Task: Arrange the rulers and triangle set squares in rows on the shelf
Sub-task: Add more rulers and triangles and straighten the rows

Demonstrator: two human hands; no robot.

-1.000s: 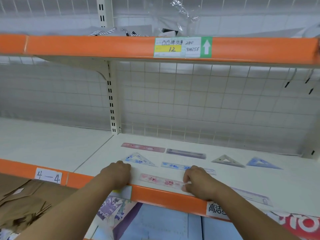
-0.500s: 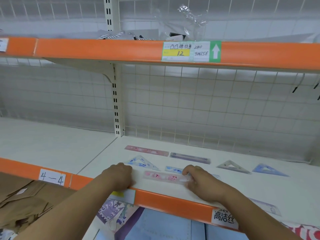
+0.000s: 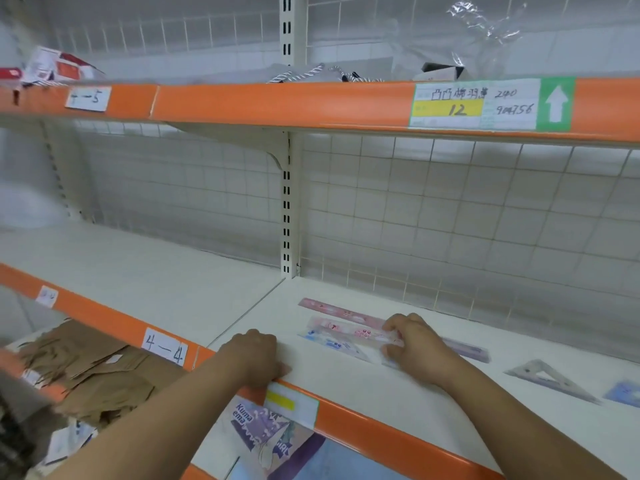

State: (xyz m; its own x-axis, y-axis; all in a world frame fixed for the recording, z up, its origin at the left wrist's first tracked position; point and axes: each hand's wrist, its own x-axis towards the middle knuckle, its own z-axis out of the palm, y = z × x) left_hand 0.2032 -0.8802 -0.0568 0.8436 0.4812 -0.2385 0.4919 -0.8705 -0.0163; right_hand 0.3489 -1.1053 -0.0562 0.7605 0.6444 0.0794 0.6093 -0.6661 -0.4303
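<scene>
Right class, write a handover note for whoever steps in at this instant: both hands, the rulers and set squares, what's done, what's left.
Left hand: rests curled on the front edge of the shelf, holding nothing.
Right hand: pinches the pink ruler by its right end, over a blue set square.
Done: second pink ruler and purple ruler lie further back; grey set square and second blue set square lie further right.
Left: lay the held ruler in line with a row.

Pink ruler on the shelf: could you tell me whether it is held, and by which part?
Yes, the right hand pinches the pink ruler at its right end with its fingers; the left hand only rests on the shelf.
</scene>
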